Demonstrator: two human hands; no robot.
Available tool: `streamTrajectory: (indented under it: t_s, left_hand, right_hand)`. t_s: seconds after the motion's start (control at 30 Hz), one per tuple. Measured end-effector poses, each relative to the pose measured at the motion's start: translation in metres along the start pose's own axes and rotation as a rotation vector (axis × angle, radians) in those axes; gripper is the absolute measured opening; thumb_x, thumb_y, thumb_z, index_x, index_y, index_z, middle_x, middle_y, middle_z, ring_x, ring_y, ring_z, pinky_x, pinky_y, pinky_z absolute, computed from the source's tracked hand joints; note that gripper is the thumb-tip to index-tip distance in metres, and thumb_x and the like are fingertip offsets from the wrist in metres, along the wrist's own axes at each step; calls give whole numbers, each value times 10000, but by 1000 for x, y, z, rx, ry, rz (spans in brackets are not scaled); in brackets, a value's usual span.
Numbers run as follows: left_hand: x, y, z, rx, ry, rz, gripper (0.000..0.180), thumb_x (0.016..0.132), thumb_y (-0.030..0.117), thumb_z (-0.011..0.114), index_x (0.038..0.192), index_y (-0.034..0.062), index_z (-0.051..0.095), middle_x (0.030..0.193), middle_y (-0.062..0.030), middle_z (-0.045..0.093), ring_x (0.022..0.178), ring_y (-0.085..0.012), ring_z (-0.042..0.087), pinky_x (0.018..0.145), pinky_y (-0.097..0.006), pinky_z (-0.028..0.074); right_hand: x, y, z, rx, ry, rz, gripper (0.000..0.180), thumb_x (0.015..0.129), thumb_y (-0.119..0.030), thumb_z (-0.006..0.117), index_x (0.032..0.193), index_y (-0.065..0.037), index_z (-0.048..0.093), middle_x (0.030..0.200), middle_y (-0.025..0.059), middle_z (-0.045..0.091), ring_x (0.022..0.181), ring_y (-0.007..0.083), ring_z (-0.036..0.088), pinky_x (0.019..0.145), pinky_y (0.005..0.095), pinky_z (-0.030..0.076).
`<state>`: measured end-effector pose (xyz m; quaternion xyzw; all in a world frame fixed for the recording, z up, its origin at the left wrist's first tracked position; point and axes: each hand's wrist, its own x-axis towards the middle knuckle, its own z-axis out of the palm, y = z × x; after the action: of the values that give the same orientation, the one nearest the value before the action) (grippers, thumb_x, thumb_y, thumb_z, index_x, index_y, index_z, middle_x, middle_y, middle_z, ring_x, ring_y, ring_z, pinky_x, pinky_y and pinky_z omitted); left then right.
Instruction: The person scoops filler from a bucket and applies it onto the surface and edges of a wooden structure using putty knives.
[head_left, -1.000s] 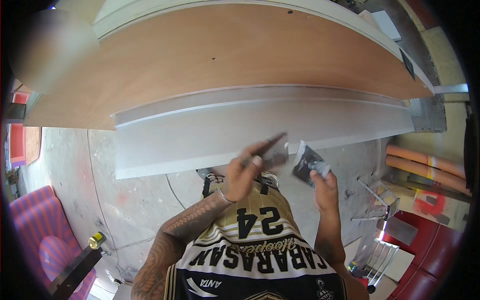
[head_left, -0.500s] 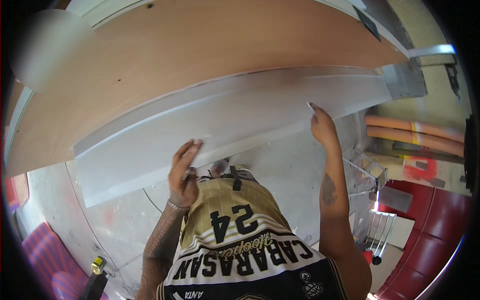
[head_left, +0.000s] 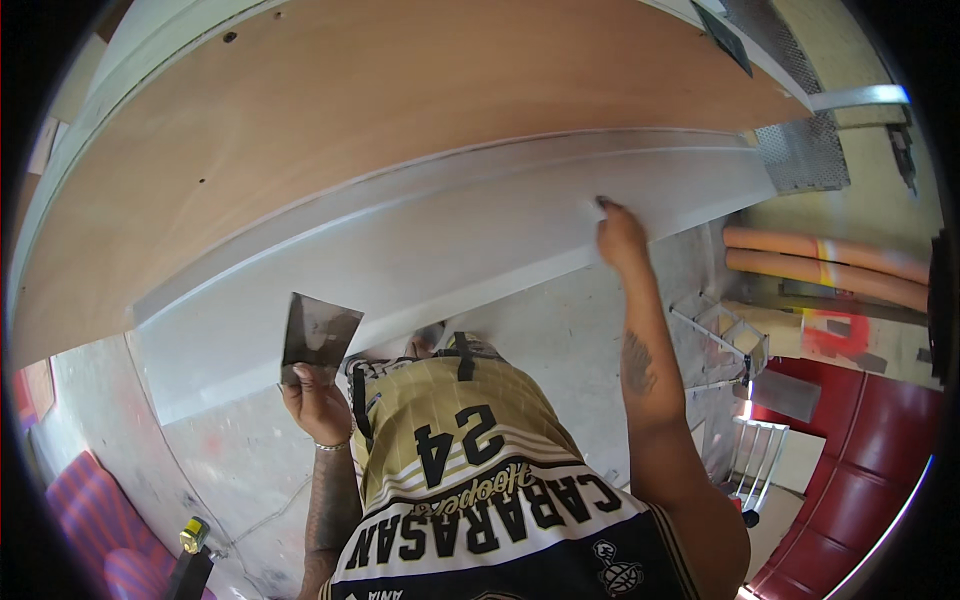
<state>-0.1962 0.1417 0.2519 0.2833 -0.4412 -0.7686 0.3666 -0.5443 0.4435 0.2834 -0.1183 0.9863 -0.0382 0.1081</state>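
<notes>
A long, pale grey-white panel [head_left: 380, 260] with a raised strip along its far edge stretches across in front of me. My left hand [head_left: 320, 408], at the panel's near edge, pinches a thin, square, dark grey plate [head_left: 318, 335] by its lower corner. Lighter smears mark the plate, and it is held up, tilted, above the panel. Over the right part of the panel my right hand [head_left: 622, 236] is closed, its fingertips close to the surface. Whatever those fingers hold is too small and hidden to make out.
Beyond the panel lies a broad brown wooden board [head_left: 420, 90]. On the right are two orange tubes [head_left: 820, 258], a metal frame [head_left: 722, 325] and red padded seating [head_left: 850, 470]. A striped purple cushion [head_left: 110, 510] and a yellow-black object [head_left: 195, 535] are lower left.
My left hand has moved left and turned, bringing the dark plate into full view. My right hand has shifted slightly left over the panel.
</notes>
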Motion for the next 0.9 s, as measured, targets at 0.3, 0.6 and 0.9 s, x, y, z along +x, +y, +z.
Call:
streamTrajectory:
  t_s: [0.3, 0.6, 0.9]
  left_hand:
    - [35, 43, -28, -229, 258, 27, 367, 960, 207, 511, 1247, -19, 485, 1211, -118, 569, 1123, -215, 545, 954, -363, 435]
    - [45, 42, -46, -246, 287, -5, 367, 945, 216, 532, 1239, -2, 505, 1181, -104, 588, 1075, -220, 582, 918, -358, 464]
    - [47, 47, -52, -219, 262, -65, 348, 964, 224, 509, 1232, 2, 504, 1166, -99, 593, 1065, -210, 580, 904, -348, 464]
  right_hand:
    - [-7, -54, 27, 3, -55, -57, 404, 849, -196, 517, 1223, -50, 558, 1131, 201, 617, 1044, 356, 589, 918, 443, 459]
    - [-70, -203, 66, -7, -61, -232, 427, 819, -212, 570, 1208, -37, 546, 1186, 176, 548, 1093, 368, 526, 896, 518, 443]
    - [-159, -268, 84, 164, 22, -756, 380, 790, -105, 534, 1159, -18, 568, 1115, 182, 574, 1051, 332, 551, 854, 504, 438]
